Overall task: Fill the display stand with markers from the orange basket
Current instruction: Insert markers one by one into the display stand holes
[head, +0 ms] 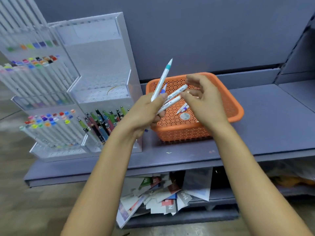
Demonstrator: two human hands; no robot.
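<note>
My left hand (146, 113) grips a bunch of white markers (172, 97) fanned out above the left end of the orange basket (226, 99). One marker with a teal band (162, 79) points up and to the right. My right hand (202, 99) hovers over the basket with loosely curled fingers, its fingertips at the ends of two markers in the bunch. A few more markers (183, 108) lie on the basket floor. The clear acrylic display stand (102, 82) stands left of the basket; its upper perforated tier holds no markers.
The stand's lower tier holds dark and green pens (104, 121). More racks of coloured markers (49, 126) stand to the left. All sit on a grey shelf (255, 133) with a back wall. Loose printed papers (162, 195) are piled beneath the shelf.
</note>
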